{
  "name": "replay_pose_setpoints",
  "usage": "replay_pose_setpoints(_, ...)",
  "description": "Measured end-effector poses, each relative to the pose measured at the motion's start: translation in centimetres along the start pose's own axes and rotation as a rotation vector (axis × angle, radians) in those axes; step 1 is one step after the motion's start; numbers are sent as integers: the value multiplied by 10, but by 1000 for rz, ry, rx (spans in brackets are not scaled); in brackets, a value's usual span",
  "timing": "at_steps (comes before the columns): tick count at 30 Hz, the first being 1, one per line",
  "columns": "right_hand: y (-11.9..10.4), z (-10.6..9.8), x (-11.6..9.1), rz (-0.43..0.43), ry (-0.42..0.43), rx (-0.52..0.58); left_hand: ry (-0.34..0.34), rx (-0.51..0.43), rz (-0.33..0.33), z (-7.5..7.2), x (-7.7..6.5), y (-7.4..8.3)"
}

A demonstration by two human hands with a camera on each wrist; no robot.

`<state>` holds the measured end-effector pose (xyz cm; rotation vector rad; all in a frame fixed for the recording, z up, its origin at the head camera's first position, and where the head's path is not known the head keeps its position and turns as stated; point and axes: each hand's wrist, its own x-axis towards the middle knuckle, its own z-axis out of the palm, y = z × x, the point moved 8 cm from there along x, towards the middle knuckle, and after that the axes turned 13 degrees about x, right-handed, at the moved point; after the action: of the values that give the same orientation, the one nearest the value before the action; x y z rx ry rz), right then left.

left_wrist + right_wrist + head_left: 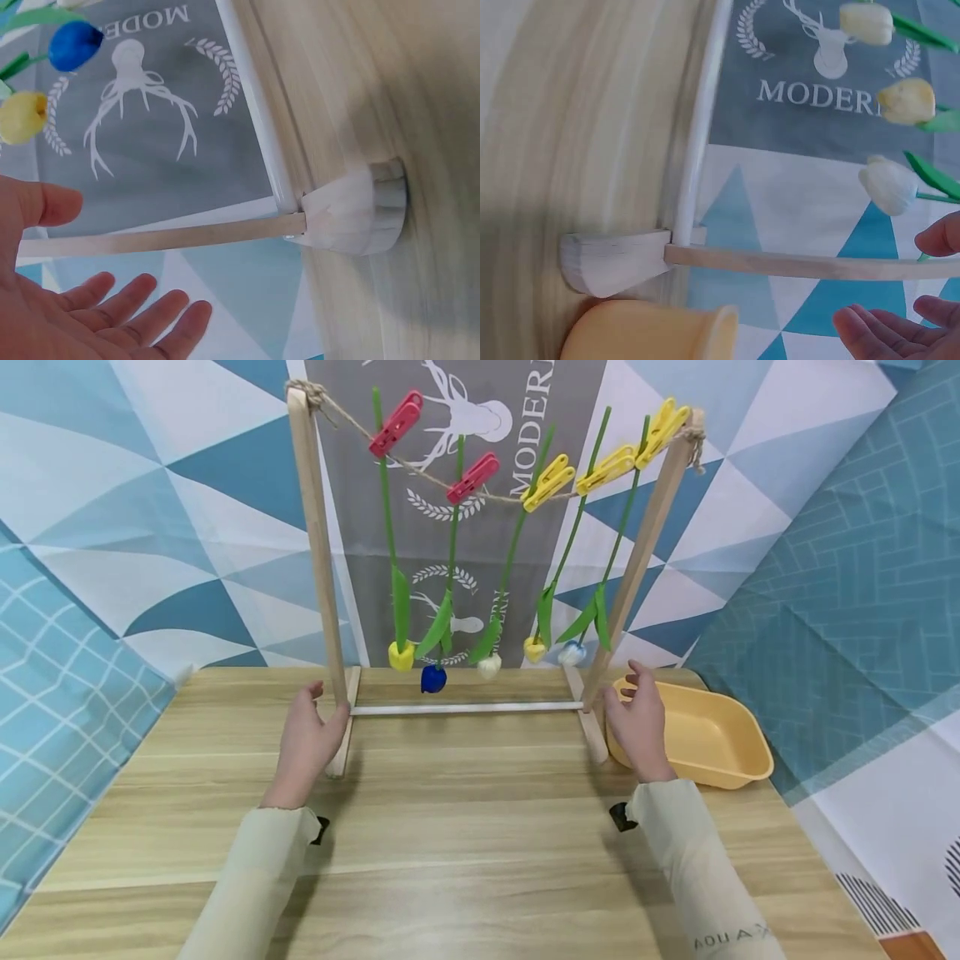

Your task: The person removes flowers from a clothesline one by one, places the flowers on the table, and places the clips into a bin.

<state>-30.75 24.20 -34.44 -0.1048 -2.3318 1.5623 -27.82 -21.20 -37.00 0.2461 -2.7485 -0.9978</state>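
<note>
My left hand is beside the left post of a wooden stand, its fingers loosely spread. On the other side, my right hand holds a similar relaxed pose by the right post. Both wrist views show a gap between thumb and fingers around the post, with nothing gripped. A twine sags between the post tops. Red clothespins and yellow clothespins hold several artificial tulips upside down from it: yellow, blue, white, another yellow and pale blue-white.
A white rod joins the stand's feet near the wooden tabletop. An orange-yellow plastic basin sits right of the stand, close behind my right hand. Patterned cloth hangs behind the table.
</note>
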Motion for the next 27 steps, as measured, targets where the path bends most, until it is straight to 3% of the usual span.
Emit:
replay_pose_setpoints(10, 10, 0, 20, 128, -14, 67, 35, -105, 10, -4, 19, -4)
replay_pose_setpoints(27, 11, 5, 48, 162, -33, 73, -24, -108, 47, 6, 41, -2)
